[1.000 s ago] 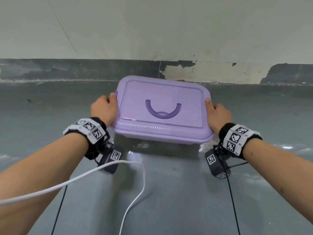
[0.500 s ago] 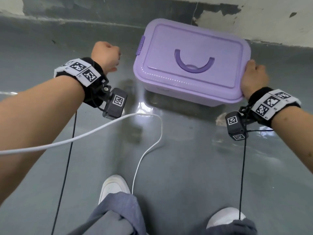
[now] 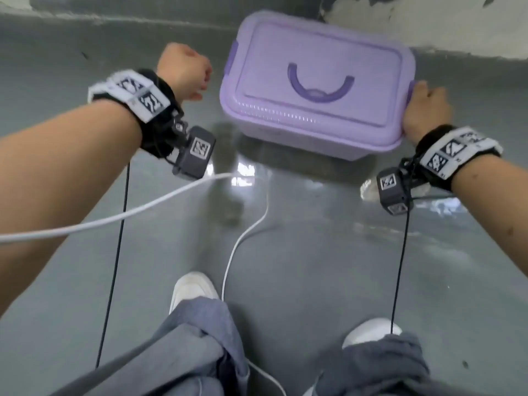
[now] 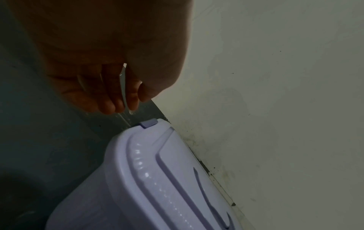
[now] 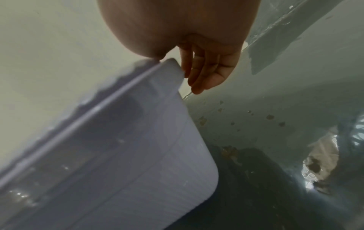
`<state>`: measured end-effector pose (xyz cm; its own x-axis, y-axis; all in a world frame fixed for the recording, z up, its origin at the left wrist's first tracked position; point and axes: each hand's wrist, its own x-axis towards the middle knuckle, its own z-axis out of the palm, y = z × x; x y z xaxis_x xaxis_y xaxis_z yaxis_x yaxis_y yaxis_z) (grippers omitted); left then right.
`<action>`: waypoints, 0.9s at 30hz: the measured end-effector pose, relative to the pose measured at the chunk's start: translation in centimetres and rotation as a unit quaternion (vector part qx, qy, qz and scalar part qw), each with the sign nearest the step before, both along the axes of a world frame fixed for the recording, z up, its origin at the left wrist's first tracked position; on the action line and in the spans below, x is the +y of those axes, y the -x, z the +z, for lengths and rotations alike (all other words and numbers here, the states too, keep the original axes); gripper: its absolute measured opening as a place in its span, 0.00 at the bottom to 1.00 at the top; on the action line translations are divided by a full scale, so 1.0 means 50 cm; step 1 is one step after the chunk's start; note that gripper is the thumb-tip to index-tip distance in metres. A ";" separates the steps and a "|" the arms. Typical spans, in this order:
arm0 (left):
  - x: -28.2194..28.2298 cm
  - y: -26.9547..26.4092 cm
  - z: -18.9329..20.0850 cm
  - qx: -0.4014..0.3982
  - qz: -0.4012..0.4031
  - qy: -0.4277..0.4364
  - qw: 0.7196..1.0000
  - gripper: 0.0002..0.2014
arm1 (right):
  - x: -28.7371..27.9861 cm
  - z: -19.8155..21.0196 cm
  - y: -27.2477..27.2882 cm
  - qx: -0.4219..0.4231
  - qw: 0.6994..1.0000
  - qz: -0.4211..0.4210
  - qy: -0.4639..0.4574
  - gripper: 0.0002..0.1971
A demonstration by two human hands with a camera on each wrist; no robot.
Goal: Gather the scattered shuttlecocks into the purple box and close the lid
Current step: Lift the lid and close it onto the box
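Observation:
The purple box (image 3: 357, 110) stands on the grey floor against the wall, its lid down and its dark purple handle (image 3: 320, 90) lying flat. No shuttlecock shows in any view. My left hand (image 3: 183, 70) hovers a little to the left of the box, apart from it, with its fingers (image 4: 110, 102) curled and nothing in them. The left latch (image 4: 148, 123) lies just below those fingers. My right hand (image 3: 425, 110) holds the right end of the box (image 5: 138, 155): the thumb rests on the lid's rim and the fingers (image 5: 197, 74) lie down the side.
A white cable (image 3: 143, 210) runs across the floor from the left and curls between my feet. Thin black cords hang from both wrist cameras. My white shoes (image 3: 191, 287) and grey trouser legs fill the bottom. The wall (image 3: 428, 18) is right behind the box.
My left hand has let go of the box's left end and drawn back to the left. The right hand stays on the right end. My head has tilted down, so my feet show.

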<state>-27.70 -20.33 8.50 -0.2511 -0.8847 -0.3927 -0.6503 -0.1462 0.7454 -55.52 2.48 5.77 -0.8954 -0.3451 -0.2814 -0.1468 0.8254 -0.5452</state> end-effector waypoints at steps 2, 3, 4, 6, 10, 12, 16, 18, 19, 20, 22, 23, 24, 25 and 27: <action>0.011 0.007 -0.003 -0.004 -0.020 0.003 1.000 0.12 | 0.008 0.004 0.000 0.010 1.000 0.009 -0.010 0.27; 0.016 0.010 -0.007 -0.003 -0.030 -0.009 1.000 0.13 | 0.010 0.004 0.000 0.013 1.000 0.016 -0.012 0.27; 0.017 0.014 -0.011 0.003 -0.038 -0.026 0.999 0.13 | 0.011 0.005 0.002 0.019 0.999 0.024 -0.010 0.26; 0.019 0.016 -0.013 0.004 -0.040 -0.041 0.998 0.14 | 0.013 0.006 0.007 0.029 0.999 0.036 -0.002 0.23; 0.006 0.023 -0.004 0.002 -0.031 0.010 0.999 0.11 | 0.006 0.005 0.010 0.051 0.998 0.044 0.004 0.12; 0.001 0.027 -0.004 0.002 -0.027 0.018 0.999 0.11 | -0.005 0.007 0.004 0.052 0.997 0.047 0.015 0.17; -0.004 0.040 -0.003 -0.011 -0.021 0.032 0.999 0.10 | -0.021 0.005 0.004 0.059 0.996 0.040 0.050 0.16; -0.003 0.044 -0.006 -0.015 -0.022 0.033 0.999 0.09 | -0.020 0.001 0.002 0.041 0.997 0.034 0.059 0.19; -0.002 0.048 -0.007 -0.016 -0.023 0.035 0.999 0.08 | -0.018 0.000 0.000 0.034 0.997 0.033 0.059 0.21; 0.000 0.050 -0.006 -0.018 -0.024 0.035 0.999 0.08 | -0.016 -0.002 0.000 0.031 0.997 0.036 0.057 0.22; 0.001 0.053 -0.005 -0.020 -0.023 0.043 0.999 0.06 | -0.011 -0.004 -0.001 0.034 0.997 0.045 0.054 0.22; 0.001 0.055 -0.006 -0.022 -0.023 0.046 0.998 0.05 | -0.009 -0.005 -0.001 0.035 0.997 0.050 0.051 0.22; 0.001 0.055 -0.006 -0.023 -0.023 0.047 0.998 0.05 | -0.007 -0.004 -0.001 0.036 0.997 0.054 0.046 0.22; 0.000 0.055 -0.007 -0.024 -0.022 0.047 0.998 0.06 | -0.005 -0.003 -0.001 0.034 0.997 0.056 0.042 0.22; 0.000 0.055 -0.008 -0.024 -0.022 0.046 0.998 0.07 | -0.002 -0.001 -0.001 0.032 0.997 0.058 0.038 0.22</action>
